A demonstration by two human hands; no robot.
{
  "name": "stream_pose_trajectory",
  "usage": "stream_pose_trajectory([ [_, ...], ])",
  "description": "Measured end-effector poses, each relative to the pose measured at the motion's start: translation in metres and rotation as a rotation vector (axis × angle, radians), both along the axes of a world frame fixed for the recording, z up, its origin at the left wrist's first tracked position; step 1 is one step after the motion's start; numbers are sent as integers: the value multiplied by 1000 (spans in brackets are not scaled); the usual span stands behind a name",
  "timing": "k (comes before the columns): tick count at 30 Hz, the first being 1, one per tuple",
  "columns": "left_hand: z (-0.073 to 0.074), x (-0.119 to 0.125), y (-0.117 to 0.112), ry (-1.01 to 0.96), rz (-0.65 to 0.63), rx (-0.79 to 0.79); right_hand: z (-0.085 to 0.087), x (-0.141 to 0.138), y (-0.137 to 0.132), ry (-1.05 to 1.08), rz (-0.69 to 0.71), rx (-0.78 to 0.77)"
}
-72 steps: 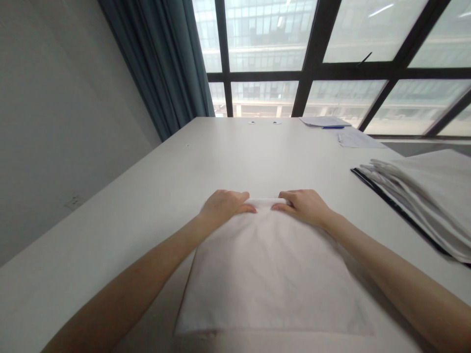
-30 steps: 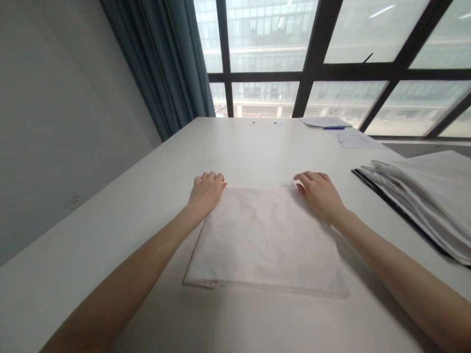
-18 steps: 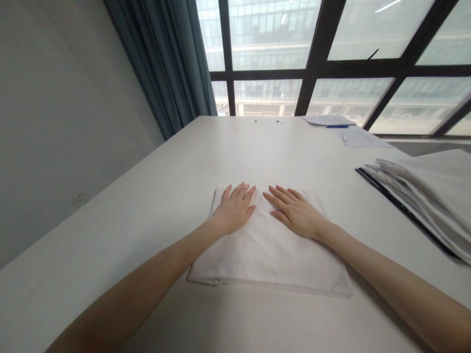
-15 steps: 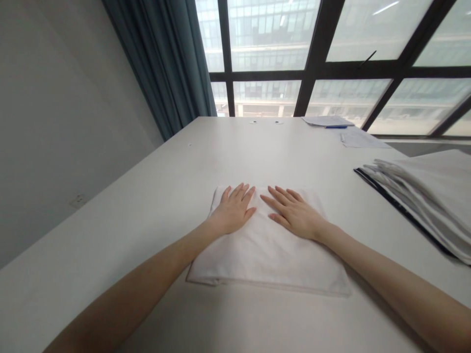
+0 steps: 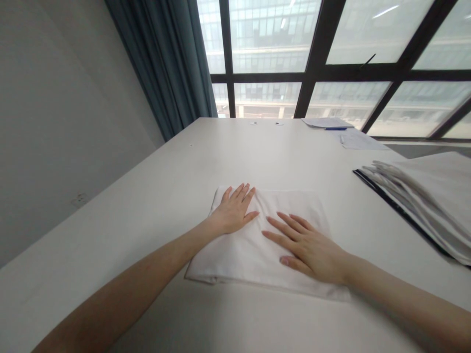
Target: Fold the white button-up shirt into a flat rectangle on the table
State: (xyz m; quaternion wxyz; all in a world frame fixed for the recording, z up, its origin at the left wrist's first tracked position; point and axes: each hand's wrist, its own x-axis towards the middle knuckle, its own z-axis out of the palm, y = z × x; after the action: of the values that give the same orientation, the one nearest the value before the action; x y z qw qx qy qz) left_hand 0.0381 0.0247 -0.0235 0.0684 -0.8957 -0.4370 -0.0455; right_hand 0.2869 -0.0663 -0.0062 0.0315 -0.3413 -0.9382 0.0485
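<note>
A folded white cloth [image 5: 250,260] lies flat on the white table [image 5: 235,157] in front of me. My left hand [image 5: 233,211] rests palm down on its far left part, fingers spread. My right hand [image 5: 305,247] is over the right half of the cloth, nearer to me than the left, with its fingers apart and palm down. Small creases run across the fabric between the two hands. Neither hand grips anything.
On the right lies a stack of folded white cloths [image 5: 434,191] on a black-edged board or folder [image 5: 401,211]. Papers [image 5: 360,141] and a blue pen [image 5: 335,129] lie at the far right. Beyond the table are a window and a blue curtain [image 5: 165,63].
My right hand has slid toward me and slightly right across the cloth. My left hand has stayed in nearly the same spot.
</note>
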Motion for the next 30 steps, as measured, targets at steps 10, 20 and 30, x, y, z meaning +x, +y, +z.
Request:
stream_pose_trajectory([
  [10, 6, -12, -42, 52, -67, -34, 0, -2, -7, 56, -27, -24],
  [20, 7, -16, -20, 88, -51, -77, 3, 2, 31, 33, -13, -18],
  [30, 13, -25, -43, 114, -2, 26, -7, -3, 10, 30, -220, 63],
])
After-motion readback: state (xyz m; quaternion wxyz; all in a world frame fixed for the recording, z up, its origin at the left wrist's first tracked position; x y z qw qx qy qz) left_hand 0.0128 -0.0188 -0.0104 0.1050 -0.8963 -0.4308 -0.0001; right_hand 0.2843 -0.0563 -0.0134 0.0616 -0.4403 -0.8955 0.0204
